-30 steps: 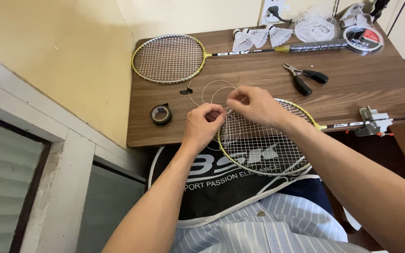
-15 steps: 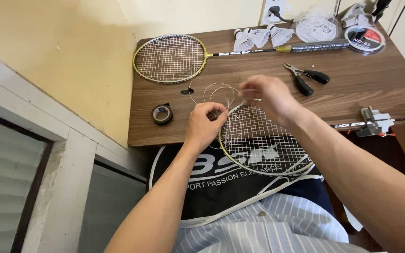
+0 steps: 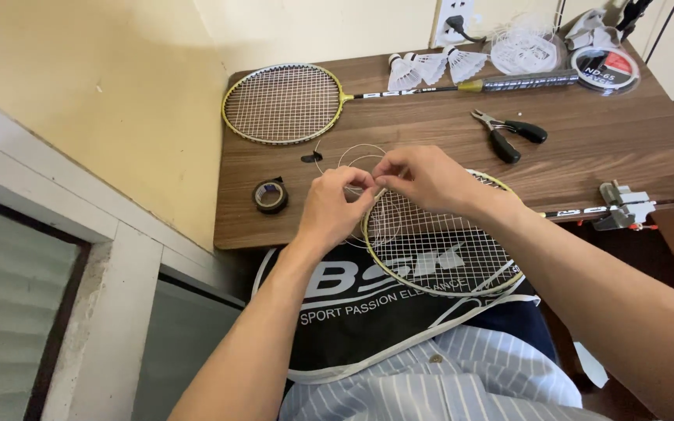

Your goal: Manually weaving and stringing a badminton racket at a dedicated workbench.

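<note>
At centre frame, the person's left hand (image 3: 329,206) and right hand (image 3: 431,179) meet over the upper rim of a yellow-framed badminton racket (image 3: 438,245). That racket lies with its head partly on the near edge of the brown wooden table (image 3: 610,148) and partly over a black racket cover (image 3: 368,304) on the person's lap. Its shaft runs toward the right of the frame, where a grey clamp tool (image 3: 622,204) sits on it.

Left hand: fingers curled narrow, thumb and forefinger pinched at the racket rim; whether they grip string or frame cannot be told. Right hand: fingertips drawn close together, pinching thin white string (image 3: 356,156) just beside the left fingertips. The 2 hands are touching or very nearly so. Loose string loops lie on the table directly behind the hands.

Other items noted:
1. A second yellow racket (image 3: 282,103), upper centre, lying flat along the far side of the table.
2. 3 white shuttlecocks (image 3: 431,66) beside its shaft.
3. Black-handled pliers (image 3: 509,132), right of centre, well apart from the hands.
4. A roll of dark tape (image 3: 270,195), left of the left hand, near the table edge.
5. A string reel (image 3: 606,68) and a tangle of white string (image 3: 523,48), upper right.
</note>
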